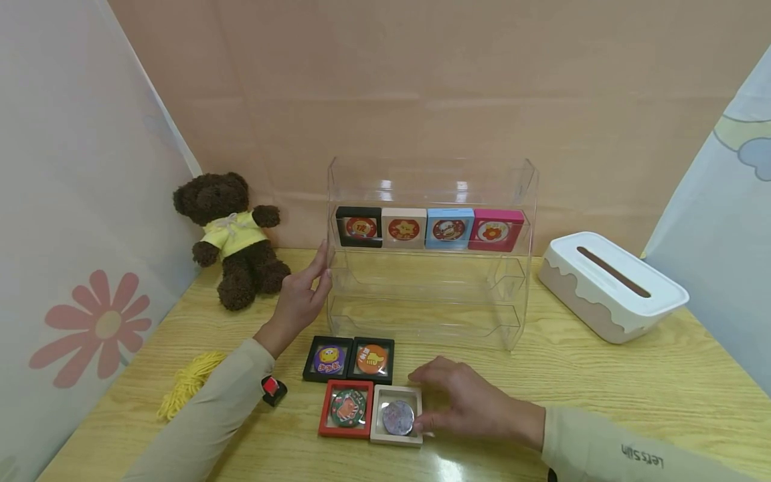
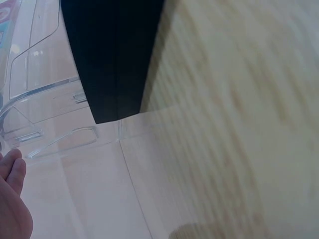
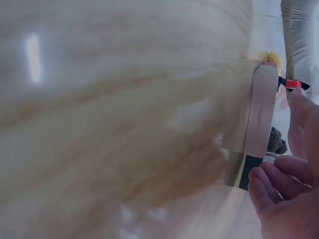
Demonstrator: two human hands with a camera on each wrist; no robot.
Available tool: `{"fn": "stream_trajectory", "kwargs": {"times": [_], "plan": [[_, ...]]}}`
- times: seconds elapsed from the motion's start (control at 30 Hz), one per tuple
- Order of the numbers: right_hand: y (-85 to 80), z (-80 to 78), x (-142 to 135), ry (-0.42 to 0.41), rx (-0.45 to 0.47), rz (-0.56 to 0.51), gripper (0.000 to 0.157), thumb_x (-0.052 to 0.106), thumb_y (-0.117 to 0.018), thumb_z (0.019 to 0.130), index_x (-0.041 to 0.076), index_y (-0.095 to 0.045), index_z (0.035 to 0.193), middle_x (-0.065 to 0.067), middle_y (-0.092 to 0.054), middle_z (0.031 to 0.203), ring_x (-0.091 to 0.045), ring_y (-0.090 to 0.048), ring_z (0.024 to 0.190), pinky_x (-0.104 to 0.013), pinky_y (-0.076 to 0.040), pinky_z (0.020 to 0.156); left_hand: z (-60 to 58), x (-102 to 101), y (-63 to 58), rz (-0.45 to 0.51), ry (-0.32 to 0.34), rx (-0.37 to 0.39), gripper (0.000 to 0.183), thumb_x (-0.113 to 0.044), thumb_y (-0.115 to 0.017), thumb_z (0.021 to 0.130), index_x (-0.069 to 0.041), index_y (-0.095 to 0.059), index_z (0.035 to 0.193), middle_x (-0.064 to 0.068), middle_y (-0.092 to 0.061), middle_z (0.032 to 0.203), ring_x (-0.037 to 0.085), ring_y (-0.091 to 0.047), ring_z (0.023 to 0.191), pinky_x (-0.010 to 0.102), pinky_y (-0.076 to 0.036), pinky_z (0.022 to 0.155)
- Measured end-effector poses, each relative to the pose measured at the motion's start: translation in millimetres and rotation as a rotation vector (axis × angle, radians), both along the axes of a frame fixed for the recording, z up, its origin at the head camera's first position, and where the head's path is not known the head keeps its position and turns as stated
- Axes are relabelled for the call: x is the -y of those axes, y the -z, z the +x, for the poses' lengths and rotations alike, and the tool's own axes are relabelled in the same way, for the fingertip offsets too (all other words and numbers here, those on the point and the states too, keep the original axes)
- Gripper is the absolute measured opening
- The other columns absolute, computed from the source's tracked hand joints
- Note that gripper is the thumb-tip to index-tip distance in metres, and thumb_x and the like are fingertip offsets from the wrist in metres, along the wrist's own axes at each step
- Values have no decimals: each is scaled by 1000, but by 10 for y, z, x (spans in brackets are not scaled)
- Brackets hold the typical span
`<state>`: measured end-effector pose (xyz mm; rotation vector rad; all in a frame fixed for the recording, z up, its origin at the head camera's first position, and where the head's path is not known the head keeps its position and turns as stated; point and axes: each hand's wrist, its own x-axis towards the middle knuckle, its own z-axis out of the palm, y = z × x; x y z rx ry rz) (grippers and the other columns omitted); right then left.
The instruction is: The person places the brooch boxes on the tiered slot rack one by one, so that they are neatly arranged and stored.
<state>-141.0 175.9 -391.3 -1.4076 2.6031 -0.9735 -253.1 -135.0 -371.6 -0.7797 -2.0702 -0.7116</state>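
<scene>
A clear tiered display rack [image 1: 424,292] stands mid-table; its upper tier bears a black framed badge [image 1: 359,227], a beige one [image 1: 403,229], a light blue one [image 1: 449,229] and a magenta one [image 1: 496,231]. At the rack's left side, my left hand [image 1: 301,298] rests extended fingers. On the table lie two black framed badges [image 1: 328,359], a red framed badge [image 1: 346,408] and a beige frame [image 1: 396,438] with a greyish-purple badge. My right hand [image 1: 466,402] hovers by this beige frame's right edge, thumb near its corner, fingers loosely bent and apart from the thumb.
A brown teddy bear [image 1: 231,237] in a yellow shirt sits back left. Yellow yarn [image 1: 191,383] lies beside the left forearm, with a small black-and-red object [image 1: 274,390] near the left sleeve. A white-lidded tissue box [image 1: 608,284] stands at the right.
</scene>
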Motion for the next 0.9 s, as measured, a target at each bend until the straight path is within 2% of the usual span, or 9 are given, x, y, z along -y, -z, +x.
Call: {"fn": "stream_trajectory", "kwargs": {"times": [0.3, 0.63, 0.77, 0.9], "plan": [[49, 37, -3, 0, -32, -17, 60, 50, -72, 79, 3, -64, 116, 1, -61, 111, -11, -56, 100, -33, -47, 84, -1, 7, 4, 5, -2, -2, 54, -4, -56, 92, 1, -40, 143, 23, -66, 102, 14, -46, 38, 32, -41, 40], [39, 61, 22, 48, 9, 47, 71, 57, -73, 73, 1, -63, 115, 1, -60, 107, -11, -54, 96, -30, -47, 82, 8, 1, -2, 4, -2, -4, 55, -3, -56, 91, 0, -40, 143, 23, -66, 102, 16, -50, 40, 34, -43, 41], [32, 59, 25, 58, 14, 63, 72, 58, -73, 73, 0, -64, 114, 1, -60, 105, -10, -53, 96, -29, -46, 81, 6, 3, -2, 1, -5, -5, 55, -3, -57, 90, 0, -40, 143, 23, -66, 103, 11, -43, 37, 31, -40, 40], [36, 51, 25, 63, 15, 74, 72, 59, -72, 73, 1, -64, 114, 2, -60, 104, -10, -53, 95, -28, -46, 81, 4, 6, -2, -3, -9, -8, 55, -3, -56, 91, 1, -40, 143, 23, -66, 102, 4, -30, 35, 28, -34, 38]]}}
